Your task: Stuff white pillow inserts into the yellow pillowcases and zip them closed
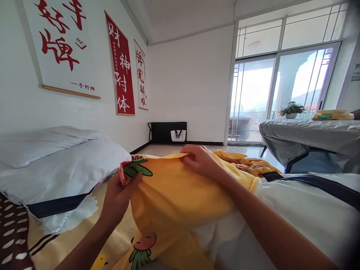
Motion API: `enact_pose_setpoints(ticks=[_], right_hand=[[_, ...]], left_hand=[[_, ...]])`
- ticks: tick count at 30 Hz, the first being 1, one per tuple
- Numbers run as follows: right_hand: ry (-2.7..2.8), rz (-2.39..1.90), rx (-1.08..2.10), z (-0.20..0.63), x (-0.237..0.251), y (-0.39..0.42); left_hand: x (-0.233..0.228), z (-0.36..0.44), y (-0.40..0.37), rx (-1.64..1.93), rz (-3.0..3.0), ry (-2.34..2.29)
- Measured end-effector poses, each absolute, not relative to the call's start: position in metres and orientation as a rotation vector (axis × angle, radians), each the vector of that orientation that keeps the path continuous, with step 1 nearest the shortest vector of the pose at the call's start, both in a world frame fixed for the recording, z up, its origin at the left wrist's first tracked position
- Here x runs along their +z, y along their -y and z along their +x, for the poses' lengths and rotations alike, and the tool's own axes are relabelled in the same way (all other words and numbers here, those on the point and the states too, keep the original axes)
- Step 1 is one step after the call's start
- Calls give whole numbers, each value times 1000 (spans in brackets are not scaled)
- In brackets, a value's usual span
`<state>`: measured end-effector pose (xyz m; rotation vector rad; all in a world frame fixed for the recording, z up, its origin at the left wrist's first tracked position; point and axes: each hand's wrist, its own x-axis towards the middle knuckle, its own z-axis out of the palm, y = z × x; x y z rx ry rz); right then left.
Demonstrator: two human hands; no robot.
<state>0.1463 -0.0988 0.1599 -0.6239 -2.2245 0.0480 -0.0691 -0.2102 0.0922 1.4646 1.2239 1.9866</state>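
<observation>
Nearest the lens, low in the frame, both bare forearms are reaching up from the bottom edge, and I am watching them work a yellow cotton cover printed with cartoon fruit [174, 195] that is filling the centre. From the head view, the left hand [119, 197] is sitting left of centre, its fingers curled and pinching a corner of that cover where a green leaf print and a pink edge are showing. The right hand [201, 161] is sitting just above centre, fingers pressed together and nipping the top hem of the same fabric, so the edge is running taut between the two grips.

A white pillow with a dark blue band [64, 168] is lying at middle left, just beside the left hand but apart from it. White bedding with a dark stripe [306, 213] is bulging at lower right, and more yellow cloth is bunching behind the right hand.

I am judging the hold as light: only fingertips are gripping, so a hard tug could pull the hem free on either side. The slack bunched behind could also drag or twist the edge. I cannot tell whether anything is inside the cover.

At far right a table draped in grey plastic sheet [309, 135] is standing well apart.
</observation>
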Motion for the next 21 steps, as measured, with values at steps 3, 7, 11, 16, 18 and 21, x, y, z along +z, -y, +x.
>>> enact_pose_setpoints(ticks=[3, 7, 11, 16, 18, 21], right_hand=[[2344, -558, 127, 138, 161, 108], [2549, -539, 145, 124, 157, 109], [2502, -538, 205, 121, 152, 102], [2384, -413, 434, 121, 152, 103], [2364, -363, 496, 117, 151, 106], [2314, -350, 500, 112, 148, 109]], left_hand=[[90, -61, 210, 1882, 1513, -1243], [91, -57, 216, 1783, 1586, -1161], [99, -68, 226, 1629, 1654, -920], [106, -75, 209, 1742, 1563, -1001], [105, -69, 198, 1583, 1667, -1163], [103, -55, 188, 1334, 1751, -1181]])
